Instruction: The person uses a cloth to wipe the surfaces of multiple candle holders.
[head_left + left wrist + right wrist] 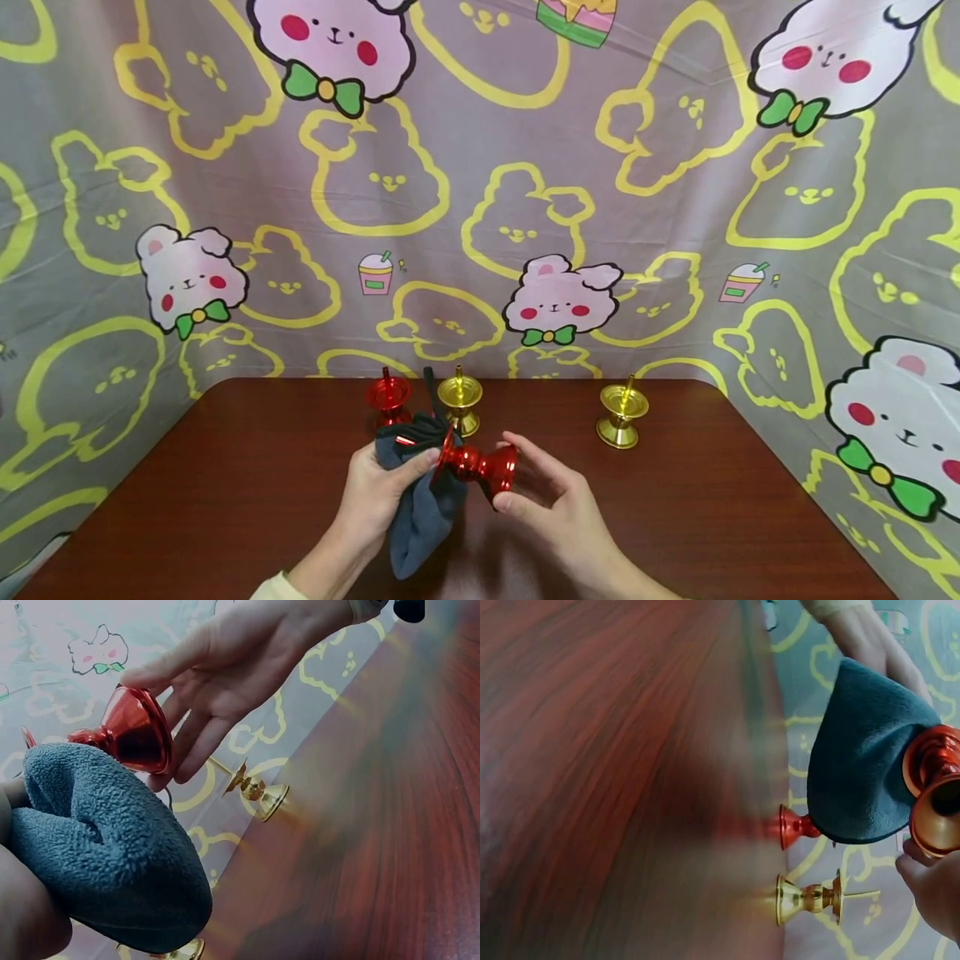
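Note:
A shiny red candle holder (468, 463) lies tilted sideways between the two hands, above the table. My left hand (367, 497) grips a blue-grey cloth (426, 521) bunched about the holder's dish end, thumb at the dish's rim. Part of the red spike shows among the cloth's folds. Thumb and fingers of my right hand (564, 502) pinch the flared base from both sides. Up close in the left wrist view, the terry cloth (127, 855) covers the holder's upper part, leaving the base (139, 735) bare. The base's hollow underside (939, 814) faces the right wrist camera.
Behind the hands stand a second red candle holder (388, 398) and a gold one (460, 402), both partly covered by the cloth. Another gold candle holder (621, 417) stands upright farther right. The dark wooden table (712, 517) ends at a patterned curtain (465, 208).

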`<state>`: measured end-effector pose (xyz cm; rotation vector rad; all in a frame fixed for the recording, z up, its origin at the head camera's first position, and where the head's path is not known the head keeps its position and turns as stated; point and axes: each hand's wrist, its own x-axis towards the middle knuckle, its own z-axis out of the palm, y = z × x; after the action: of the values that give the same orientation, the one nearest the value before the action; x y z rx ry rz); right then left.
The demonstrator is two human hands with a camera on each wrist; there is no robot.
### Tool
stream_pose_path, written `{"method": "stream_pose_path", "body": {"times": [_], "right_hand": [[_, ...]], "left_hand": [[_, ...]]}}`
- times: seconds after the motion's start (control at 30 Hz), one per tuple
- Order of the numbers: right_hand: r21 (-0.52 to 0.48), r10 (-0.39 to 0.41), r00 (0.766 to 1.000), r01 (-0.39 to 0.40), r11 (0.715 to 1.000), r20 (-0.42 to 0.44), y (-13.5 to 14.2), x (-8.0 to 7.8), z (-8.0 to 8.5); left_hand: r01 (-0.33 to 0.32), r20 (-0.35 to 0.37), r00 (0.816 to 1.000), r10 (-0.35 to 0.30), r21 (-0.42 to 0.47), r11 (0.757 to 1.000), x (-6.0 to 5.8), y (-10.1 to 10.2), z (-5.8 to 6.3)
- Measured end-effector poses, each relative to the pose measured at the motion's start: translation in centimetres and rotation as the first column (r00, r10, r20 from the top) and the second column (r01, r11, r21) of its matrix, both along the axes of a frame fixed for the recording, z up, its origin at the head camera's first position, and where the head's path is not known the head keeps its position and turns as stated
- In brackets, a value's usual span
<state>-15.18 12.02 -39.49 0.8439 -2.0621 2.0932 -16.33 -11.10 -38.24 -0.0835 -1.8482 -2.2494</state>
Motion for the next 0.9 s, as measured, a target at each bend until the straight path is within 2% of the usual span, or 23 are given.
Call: {"method": "stream_pose_path", "body": {"times": [0.1, 0.17, 0.2, 0.3, 0.4, 0.47, 0.6, 0.67, 0.73, 0.77, 0.83, 0.9], "right_hand": [[0.055, -0.036, 0.990, 0.044, 0.997, -0.134, 0.0, 0.2, -0.1], [0.098, -0.066, 0.960, 0.096, 0.991, -0.271, 0.0, 0.1, -0.3], [0.113, -0.079, 0.936, 0.125, 0.986, -0.343, 0.0, 0.1, -0.4], [0.131, -0.105, 0.839, 0.205, 0.970, -0.535, 0.0, -0.2, -0.7], [0.152, -0.103, 0.737, 0.271, 0.950, -0.668, 0.1, -0.5, -0.9], [0.173, -0.082, 0.656, 0.315, 0.933, -0.750, 0.2, -0.7, -0.9], [0.194, -0.031, 0.494, 0.396, 0.897, -0.869, 0.5, -1.1, -0.8], [0.186, -0.022, 0.443, 0.422, 0.887, -0.896, 0.5, -1.2, -0.8], [0.188, -0.026, 0.449, 0.426, 0.885, -0.893, 0.6, -1.2, -0.9], [0.190, -0.035, 0.466, 0.426, 0.884, -0.884, 0.6, -1.2, -0.9], [0.204, -0.055, 0.539, 0.409, 0.890, -0.840, 0.5, -1.0, -0.9], [0.217, -0.076, 0.632, 0.374, 0.902, -0.771, 0.4, -0.7, -0.7]], "left_hand": [[0.013, 0.023, 1.000, -0.013, 0.017, 1.000, 0.0, 0.0, 0.0], [0.023, 0.039, 0.999, -0.023, 0.022, 0.999, 0.1, 0.0, 0.1], [0.027, 0.043, 0.999, -0.028, 0.021, 0.999, 0.1, -0.1, 0.1], [0.039, 0.056, 0.998, -0.040, 0.012, 0.999, 0.1, -0.1, 0.2], [0.046, 0.069, 0.997, -0.046, 0.006, 0.999, 0.1, -0.1, 0.2], [0.050, 0.074, 0.996, -0.050, 0.007, 0.999, 0.1, -0.1, 0.2], [0.047, 0.083, 0.995, -0.048, 0.011, 0.999, 0.1, 0.1, 0.2], [0.048, 0.086, 0.995, -0.049, 0.013, 0.999, 0.1, 0.2, 0.2], [0.050, 0.089, 0.995, -0.051, 0.015, 0.999, 0.1, 0.1, 0.2], [0.048, 0.092, 0.995, -0.049, 0.015, 0.999, 0.0, 0.1, 0.2], [0.052, 0.091, 0.994, -0.053, 0.020, 0.998, 0.0, 0.0, 0.2], [0.043, 0.087, 0.995, -0.045, 0.018, 0.999, 0.0, -0.1, 0.3]]}}
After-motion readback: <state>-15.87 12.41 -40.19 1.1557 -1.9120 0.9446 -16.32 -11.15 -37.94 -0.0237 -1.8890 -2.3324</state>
